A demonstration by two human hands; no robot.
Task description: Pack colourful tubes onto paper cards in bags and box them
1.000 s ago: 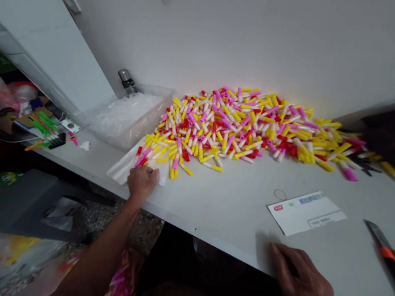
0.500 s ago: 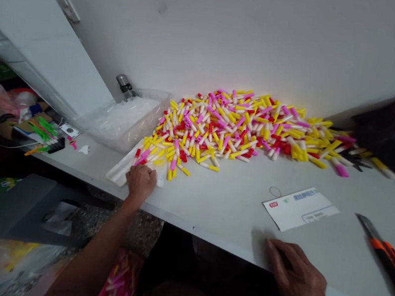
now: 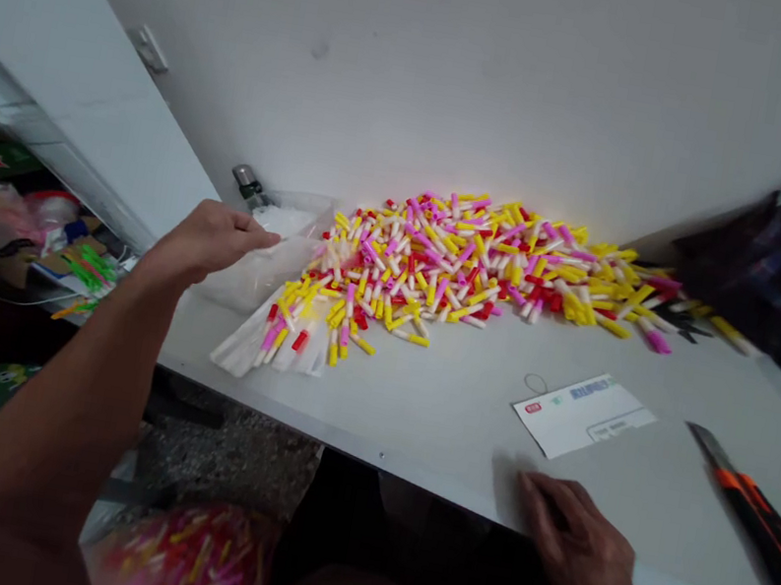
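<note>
My left hand (image 3: 212, 238) is raised at the left of the table, thumb and fingers pinched on the edge of a clear plastic bag (image 3: 283, 260). Below it lies a stack of thin white plastic bags (image 3: 243, 343), with a few small coloured tubes on top. A large pile of short tubes (image 3: 434, 250), white with yellow, pink or red ends, spreads along the wall. My right hand (image 3: 577, 543) rests on the table's front edge with loosely bent fingers, a gap beside the thumb and nothing visible in it. Nearest to it lies a white printed card (image 3: 579, 419).
Behind my left hand stands a clear plastic tub (image 3: 307, 209) with white contents. An orange and black utility knife (image 3: 757, 519) lies at the right, a rubber band (image 3: 536, 384) by the card. Below the table is a bag of coloured tubes (image 3: 196, 560).
My left hand has moved from the bag stack up and to the left, drawing up a clear plastic bag. The right hand stays at the table edge. The view has shifted slightly.
</note>
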